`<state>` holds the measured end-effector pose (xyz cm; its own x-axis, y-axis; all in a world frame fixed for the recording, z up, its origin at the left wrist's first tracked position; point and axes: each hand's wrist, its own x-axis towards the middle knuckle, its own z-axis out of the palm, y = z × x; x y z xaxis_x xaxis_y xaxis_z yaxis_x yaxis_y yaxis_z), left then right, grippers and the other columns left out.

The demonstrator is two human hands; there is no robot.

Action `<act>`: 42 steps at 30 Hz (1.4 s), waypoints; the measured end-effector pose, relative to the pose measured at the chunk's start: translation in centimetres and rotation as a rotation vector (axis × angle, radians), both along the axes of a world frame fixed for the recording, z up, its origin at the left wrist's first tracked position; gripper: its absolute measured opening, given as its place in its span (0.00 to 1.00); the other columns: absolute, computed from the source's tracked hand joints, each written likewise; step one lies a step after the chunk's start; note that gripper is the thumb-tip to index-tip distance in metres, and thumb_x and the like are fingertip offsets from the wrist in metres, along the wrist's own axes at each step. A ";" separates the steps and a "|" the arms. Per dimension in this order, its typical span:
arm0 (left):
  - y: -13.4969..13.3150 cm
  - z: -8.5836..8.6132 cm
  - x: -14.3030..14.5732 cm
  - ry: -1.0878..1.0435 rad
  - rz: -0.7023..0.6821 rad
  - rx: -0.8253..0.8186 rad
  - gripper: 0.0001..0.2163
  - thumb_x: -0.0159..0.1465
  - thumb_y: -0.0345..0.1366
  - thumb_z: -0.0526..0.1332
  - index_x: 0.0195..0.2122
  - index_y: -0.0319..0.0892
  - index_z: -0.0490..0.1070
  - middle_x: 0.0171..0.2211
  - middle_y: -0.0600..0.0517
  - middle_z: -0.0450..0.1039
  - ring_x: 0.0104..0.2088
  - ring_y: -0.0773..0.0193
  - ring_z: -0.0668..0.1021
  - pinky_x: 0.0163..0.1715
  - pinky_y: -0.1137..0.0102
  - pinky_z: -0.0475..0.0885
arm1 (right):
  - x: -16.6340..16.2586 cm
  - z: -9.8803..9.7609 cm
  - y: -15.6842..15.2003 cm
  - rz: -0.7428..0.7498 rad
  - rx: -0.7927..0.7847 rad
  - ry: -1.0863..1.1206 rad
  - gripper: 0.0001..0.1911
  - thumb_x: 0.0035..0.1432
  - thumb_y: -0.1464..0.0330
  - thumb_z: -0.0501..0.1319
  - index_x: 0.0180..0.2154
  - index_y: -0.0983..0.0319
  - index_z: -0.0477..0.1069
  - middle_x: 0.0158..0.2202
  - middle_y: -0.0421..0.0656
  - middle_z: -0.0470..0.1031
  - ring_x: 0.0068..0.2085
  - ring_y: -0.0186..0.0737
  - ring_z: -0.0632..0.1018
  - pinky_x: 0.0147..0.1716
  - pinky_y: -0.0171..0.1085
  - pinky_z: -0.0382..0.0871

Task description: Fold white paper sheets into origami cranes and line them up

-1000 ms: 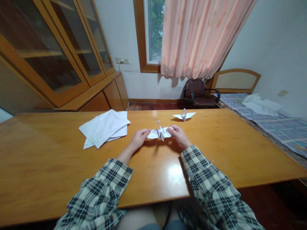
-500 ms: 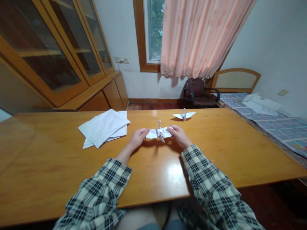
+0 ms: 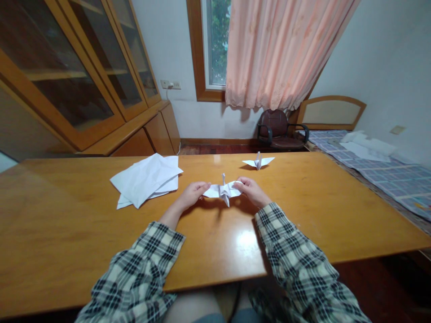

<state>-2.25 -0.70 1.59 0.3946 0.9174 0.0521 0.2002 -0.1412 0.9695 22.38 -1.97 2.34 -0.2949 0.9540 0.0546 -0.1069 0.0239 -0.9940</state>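
Observation:
A white folded paper crane (image 3: 225,192) is stretched between my two hands, a little above the table, its wings spread to both sides. My left hand (image 3: 194,194) pinches the tip of the left wing between thumb and fingers. On the other side, my right hand (image 3: 251,190) pinches the right wing's tip. The crane's neck points away from me and its tail toward me. Beyond my right hand a second paper crane (image 3: 258,161) stands on the table with its wings out.
Several loose white paper sheets (image 3: 144,179) lie overlapping to the left on the wooden table (image 3: 84,242). Behind the table are a glass-door cabinet (image 3: 77,67), a brown armchair (image 3: 278,128) and a bed (image 3: 377,166) at the right.
The crane in my hands has dipped slightly toward me, its neck and tail sitting lower. Both hands keep their pinch on the wings. The second crane and the sheets stay put.

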 end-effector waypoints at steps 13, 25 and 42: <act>-0.3 0.3 -0.1 -0.012 -0.153 -0.134 0.24 0.56 0.58 0.60 0.19 0.40 0.66 0.15 0.56 0.59 0.17 0.71 0.60 0.17 0.74 0.53 | 0.1 0.5 -0.3 0.144 -0.065 -0.024 0.21 0.45 0.54 0.70 0.23 0.62 0.66 0.21 0.35 0.65 0.24 0.29 0.63 0.24 0.32 0.54; 0.2 -0.9 0.6 -0.061 0.204 0.079 0.24 0.59 0.59 0.57 0.24 0.40 0.69 0.16 0.56 0.63 0.20 0.68 0.68 0.21 0.73 0.61 | -1.4 -0.1 0.1 -0.146 -0.041 0.117 0.24 0.44 0.49 0.68 0.23 0.61 0.65 0.20 0.35 0.63 0.22 0.30 0.62 0.21 0.33 0.54; -0.4 0.0 1.0 -0.168 0.159 -0.033 0.23 0.55 0.58 0.62 0.27 0.38 0.71 0.23 0.53 0.71 0.25 0.66 0.73 0.26 0.73 0.68 | -0.8 0.1 0.3 -0.103 -0.192 0.283 0.20 0.38 0.59 0.75 0.25 0.62 0.67 0.19 0.33 0.68 0.20 0.26 0.67 0.19 0.28 0.57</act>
<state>-1.26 -1.06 1.56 0.2329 0.9697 0.0741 0.0528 -0.0887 0.9947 21.57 -1.65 2.45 -0.1959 0.9787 -0.0622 -0.3855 -0.1352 -0.9128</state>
